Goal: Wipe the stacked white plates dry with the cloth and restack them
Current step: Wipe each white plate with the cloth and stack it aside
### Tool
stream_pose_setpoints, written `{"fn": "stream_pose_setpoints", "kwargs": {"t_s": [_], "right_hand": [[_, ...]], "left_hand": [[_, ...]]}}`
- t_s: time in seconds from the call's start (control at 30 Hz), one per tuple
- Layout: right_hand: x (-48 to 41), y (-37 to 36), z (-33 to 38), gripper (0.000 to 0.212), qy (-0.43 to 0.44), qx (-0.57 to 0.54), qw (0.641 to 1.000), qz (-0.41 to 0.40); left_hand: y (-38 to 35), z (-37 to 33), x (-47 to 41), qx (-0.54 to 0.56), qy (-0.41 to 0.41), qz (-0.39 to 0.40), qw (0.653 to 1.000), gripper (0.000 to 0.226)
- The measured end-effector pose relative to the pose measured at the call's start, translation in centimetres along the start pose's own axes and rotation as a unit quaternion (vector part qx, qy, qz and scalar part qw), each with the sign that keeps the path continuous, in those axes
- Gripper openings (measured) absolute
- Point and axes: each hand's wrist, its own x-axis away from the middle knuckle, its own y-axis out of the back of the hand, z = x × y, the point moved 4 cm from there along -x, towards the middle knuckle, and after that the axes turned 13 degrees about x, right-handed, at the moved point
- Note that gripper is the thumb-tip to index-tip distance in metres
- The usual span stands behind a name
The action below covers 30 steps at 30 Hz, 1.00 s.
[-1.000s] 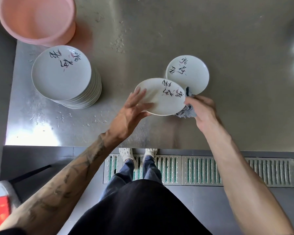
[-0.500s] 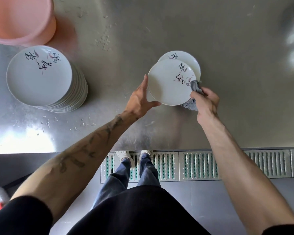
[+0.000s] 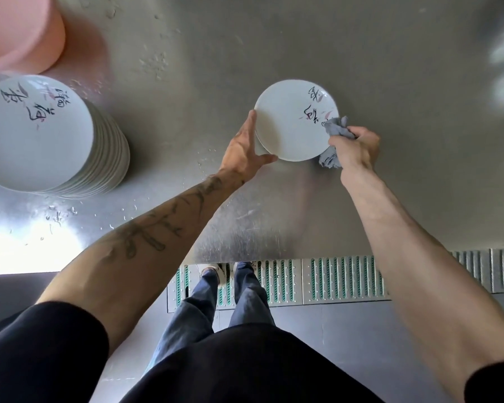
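The plate is sitting up at the middle of the steel counter, face up, its black brush lettering lying toward the right rim. The left grip is grasping it by the left edge: the fingers are running straight up along the rim and the thumb is hooking round the lower edge. Whether the plate is lifted or resting on something underneath, I cannot tell from this angle.

Over on the other side, the right grip is clenching a bunched grey cloth. One end of the cloth is poking up onto the plate's right rim, just beside the lettering, and the other end is hanging out below the fist against the plate's lower right edge.

Well apart to the left, the tall stack of plates is standing on the counter, the top one showing the same lettering. A pink tub is sitting just behind the stack in the far left corner. Water drops are glinting on the steel between the stack and the arms.

Below the counter's near edge, a floor grate is running across, and blue jeans and pale shoes are showing over it.
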Motion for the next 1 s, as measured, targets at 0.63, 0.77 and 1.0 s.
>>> {"fn": "stream_pose_setpoints", "kwargs": {"t_s": [0.63,0.77,1.0], "right_hand": [[4.9,-2.3,-0.1,0.028,-0.006,-0.073,0.996,-0.041],[7.9,-6.0,2.9,0.021,0.042,-0.059,0.997,0.008],[15.2,-14.6,9.2,0.02,0.171,-0.003,0.982,0.081]], "left_hand": [[1.4,-0.6,2.0,-0.065,-0.03,-0.015,0.997,0.082],[6.1,-0.7,5.0,-0.082,-0.055,-0.067,0.993,0.06],[18.8,-1.7,14.0,-0.073,-0.17,-0.292,0.938,0.023]]}}
